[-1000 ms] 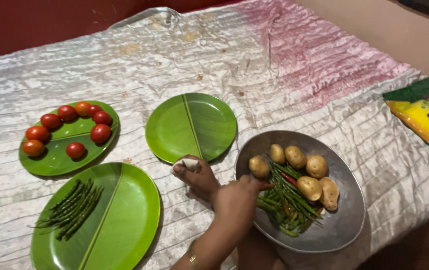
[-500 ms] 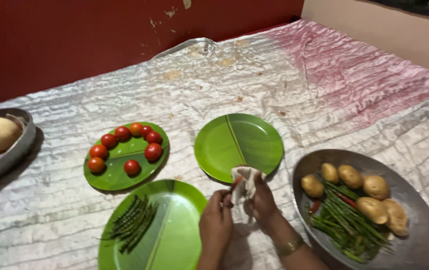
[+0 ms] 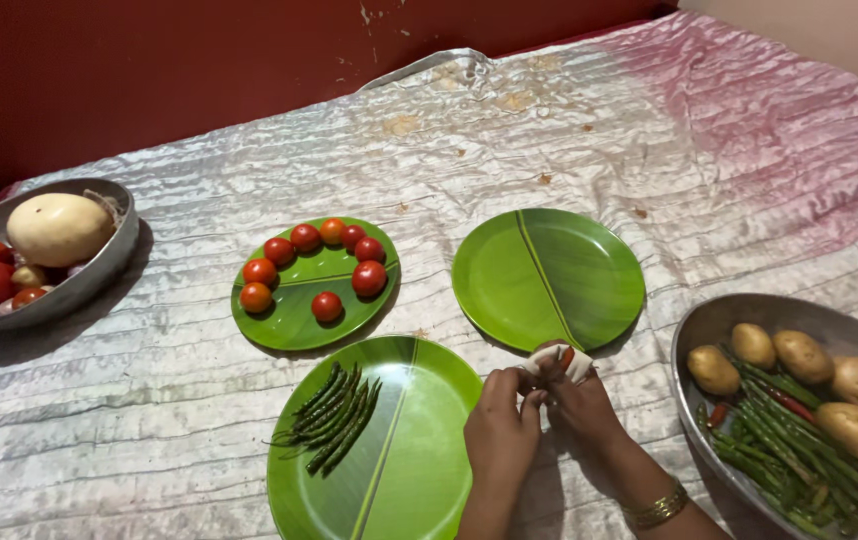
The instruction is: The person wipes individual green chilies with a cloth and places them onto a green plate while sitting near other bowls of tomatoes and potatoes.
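— So, which step is this?

— By the look of it, a wiping step. Both hands meet over a small white cloth (image 3: 559, 362), and a red piece (image 3: 567, 356), perhaps a red chilli, pokes out of its folds. The left hand (image 3: 502, 432) closes its fingertips on the cloth's near edge. The right hand (image 3: 589, 408), the one with the gold bangle (image 3: 657, 505) at the wrist, pinches the cloth around the red piece.

— Where does that bundle sit?

— At the fingertips of both hands, just above the silvery sheet (image 3: 199, 400). It is right at the near rim of the empty green plate (image 3: 549, 275), and whether it touches that rim cannot be told.

— What lies around it?

— To the left, touching nothing the hands hold, is a green plate (image 3: 419, 450) with a bunch of thin green chillies (image 3: 334, 405). Beyond it stands a plate (image 3: 294, 330) ringed with tomatoes (image 3: 369, 278). To the right, a metal tray (image 3: 719, 320) carries potatoes (image 3: 799, 355) and more green and red chillies. A metal bowl (image 3: 69, 290) with a pale gourd sits well apart at the far left.

— And what does the next move call for?

— Judging from the grip, a light, steady pinch. The red piece is small and half wrapped, so the right hand has to keep it from slipping out while the left hand keeps the cloth taut.
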